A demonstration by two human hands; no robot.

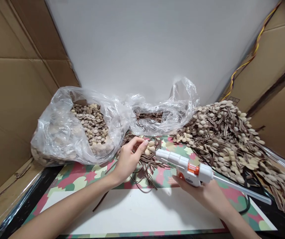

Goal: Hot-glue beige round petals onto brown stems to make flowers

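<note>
A pale grey panel (142,43) stands upright behind the work surface, flanked by brown cardboard walls (10,83); a yellow-and-dark twisted cord (256,44) runs down the right one. The surface carries a camouflage-patterned covering (83,172) in green, pink and cream, with a white sheet (142,212) along its near side. At the left rests a clear plastic bag (58,129) of beige petal-shaped pieces (92,122); a second clear bag (179,111), at the rear centre, contains brown strips (148,117). A heap of beige clusters with brown stems (222,132) occupies the right. The right hand (202,192) is wrapped around the handle of a white hot glue gun (184,166), with a translucent glue stick (244,191) protruding from its rear. The left hand (130,159) pinches a small beige petal cluster (150,147) between thumb and index finger, near the nozzle, above loose brown strips. Its remaining fingers are partly hidden. The gun conceals most right-hand fingers; whether its trigger is pressed cannot be determined. Both forearms are cut off by the lower frame edge.
</note>
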